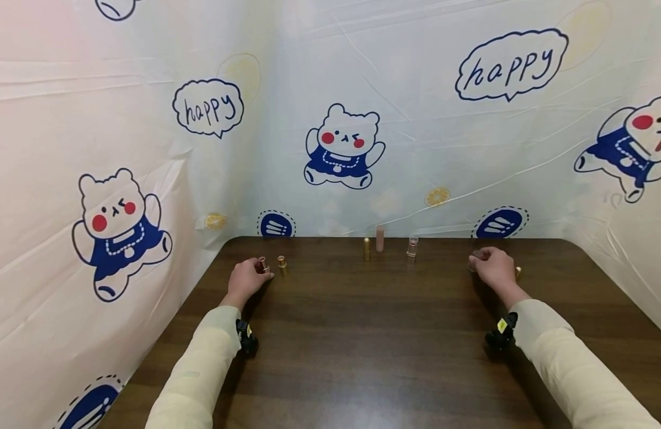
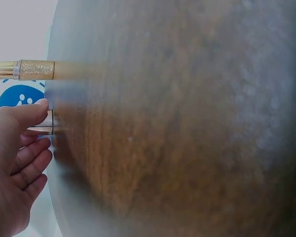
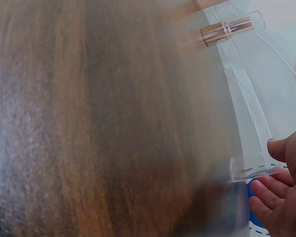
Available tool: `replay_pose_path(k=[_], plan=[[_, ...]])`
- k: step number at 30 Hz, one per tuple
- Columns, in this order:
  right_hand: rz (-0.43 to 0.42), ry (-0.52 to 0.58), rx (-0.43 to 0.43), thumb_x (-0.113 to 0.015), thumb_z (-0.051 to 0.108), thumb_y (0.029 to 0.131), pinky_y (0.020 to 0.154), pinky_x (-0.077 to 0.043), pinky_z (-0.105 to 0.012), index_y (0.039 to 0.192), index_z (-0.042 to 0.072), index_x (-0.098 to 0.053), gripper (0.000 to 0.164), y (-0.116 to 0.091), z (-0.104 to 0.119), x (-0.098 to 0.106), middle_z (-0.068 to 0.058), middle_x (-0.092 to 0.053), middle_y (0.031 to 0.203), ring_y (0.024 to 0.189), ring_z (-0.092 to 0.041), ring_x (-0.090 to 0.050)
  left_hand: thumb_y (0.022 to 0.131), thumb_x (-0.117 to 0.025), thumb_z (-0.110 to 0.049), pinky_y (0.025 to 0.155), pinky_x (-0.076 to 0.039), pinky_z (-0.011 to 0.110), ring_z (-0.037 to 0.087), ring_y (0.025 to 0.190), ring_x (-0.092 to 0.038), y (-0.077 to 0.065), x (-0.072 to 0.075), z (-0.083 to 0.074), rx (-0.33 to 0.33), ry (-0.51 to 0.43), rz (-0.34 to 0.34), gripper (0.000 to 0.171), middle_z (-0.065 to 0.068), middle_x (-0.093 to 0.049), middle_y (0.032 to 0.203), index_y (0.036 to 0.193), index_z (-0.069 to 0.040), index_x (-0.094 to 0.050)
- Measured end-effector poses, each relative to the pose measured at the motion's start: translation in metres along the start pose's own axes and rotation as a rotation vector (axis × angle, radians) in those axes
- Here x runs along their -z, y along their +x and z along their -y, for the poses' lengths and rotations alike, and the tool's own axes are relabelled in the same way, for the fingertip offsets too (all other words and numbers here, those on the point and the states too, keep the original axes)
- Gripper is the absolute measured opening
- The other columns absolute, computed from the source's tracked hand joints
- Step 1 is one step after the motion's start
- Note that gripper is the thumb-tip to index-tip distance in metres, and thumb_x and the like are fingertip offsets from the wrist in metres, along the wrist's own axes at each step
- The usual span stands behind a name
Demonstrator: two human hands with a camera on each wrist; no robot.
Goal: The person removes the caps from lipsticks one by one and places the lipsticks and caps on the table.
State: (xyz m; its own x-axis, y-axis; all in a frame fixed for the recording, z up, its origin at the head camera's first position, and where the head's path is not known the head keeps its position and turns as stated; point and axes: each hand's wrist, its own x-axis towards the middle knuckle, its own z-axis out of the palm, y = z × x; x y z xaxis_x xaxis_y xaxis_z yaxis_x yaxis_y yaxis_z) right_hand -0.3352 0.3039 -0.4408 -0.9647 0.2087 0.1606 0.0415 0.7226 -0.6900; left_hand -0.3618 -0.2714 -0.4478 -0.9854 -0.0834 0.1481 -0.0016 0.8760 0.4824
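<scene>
At the far left of the table my left hand pinches a rose-gold lipstick tube between thumb and fingers. The left wrist view shows the tube upright, its base at the tabletop, partly hidden by the thumb. Just right of it stands a gold lipstick tube with a glittery lower body. My right hand, at the far right, has thumb and fingers around a clear plastic cap. A small gold piece shows behind that hand, mostly hidden by it.
Toward the back edge of the brown table stand a slim gold tube, a pink tube and a rose-gold lipstick with a clear cap. A printed cloth hangs right behind the table and along its sides.
</scene>
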Motion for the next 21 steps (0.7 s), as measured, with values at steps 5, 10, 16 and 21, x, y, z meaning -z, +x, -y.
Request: replay_pose_path(k=[5,10,16,21], plan=[[-0.015,0.029,-0.009,-0.058,0.024,0.097,0.091,-0.043,-0.055,0.128,-0.016,-0.046,0.052,-0.001,0.007,0.004,-0.035,-0.054,0.12,0.106,-0.046,-0.052,0.084,-0.077,-0.026,0.079,-0.047,0.048,0.029,0.079,-0.058,0.001,0.0,0.001,-0.003,0.012,0.003,0.032,0.014,-0.066,0.089,0.096,0.0,-0.065],[-0.062,0.057,0.001,-0.057,0.023,0.098,0.097,-0.039,-0.056,0.133,-0.015,-0.042,0.054,-0.001,0.015,0.005,-0.035,-0.05,0.126,0.116,-0.047,-0.048,0.084,-0.077,-0.028,0.078,-0.047,0.047,0.029,0.078,-0.058,0.001,-0.001,0.003,-0.002,0.016,0.004,0.033,0.013,-0.066,0.088,0.095,0.0,-0.065],[-0.093,0.121,0.023,-0.058,0.02,0.098,0.098,-0.039,-0.054,0.134,-0.014,-0.043,0.052,0.001,0.032,-0.002,-0.033,-0.051,0.128,0.119,-0.045,-0.049,0.084,-0.077,-0.028,0.077,-0.047,0.047,0.028,0.078,-0.057,0.0,-0.001,0.003,0.003,0.013,-0.002,0.032,0.013,-0.065,0.087,0.095,-0.001,-0.064],[-0.102,0.143,0.049,-0.06,0.017,0.096,0.097,-0.04,-0.052,0.131,-0.013,-0.047,0.048,0.003,0.047,-0.012,-0.033,-0.054,0.125,0.117,-0.044,-0.051,0.084,-0.077,-0.028,0.077,-0.047,0.047,0.028,0.077,-0.057,-0.001,-0.001,0.002,0.008,0.018,-0.001,0.033,0.013,-0.066,0.088,0.096,0.0,-0.065]])
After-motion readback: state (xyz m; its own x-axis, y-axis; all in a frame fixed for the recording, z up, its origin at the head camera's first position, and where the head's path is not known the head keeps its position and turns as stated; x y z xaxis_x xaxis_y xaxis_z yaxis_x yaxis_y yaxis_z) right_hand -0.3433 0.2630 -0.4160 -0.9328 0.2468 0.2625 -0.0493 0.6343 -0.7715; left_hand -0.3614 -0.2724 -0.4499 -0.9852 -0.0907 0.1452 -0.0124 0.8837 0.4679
